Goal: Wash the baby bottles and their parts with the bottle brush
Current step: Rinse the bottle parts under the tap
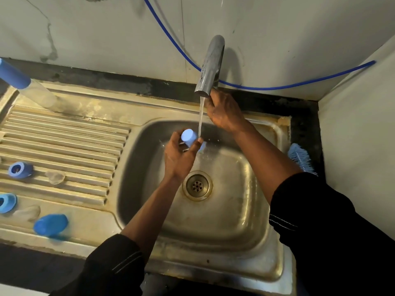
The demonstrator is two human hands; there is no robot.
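My left hand (180, 154) grips a light blue bottle cap (189, 136) over the steel sink (267, 167), right beside the stream of running water. My right hand (223, 111) reaches under the tap spout (210, 65), its fingers curled on the tap's base behind the spout. The blue bottle brush (300, 158) lies on the sink's right rim. On the drainboard (68, 133) at left lie a blue collar ring (19, 169), a clear nipple (55, 177), another blue ring (6, 202), a second clear nipple (28, 212) and a blue cap (51, 225).
A clear bottle with a blue base (25, 84) leans at the far left above the drainboard. A blue hose (277, 87) runs along the back wall. The drain (197, 185) sits at the basin's middle. A wall closes off the right side.
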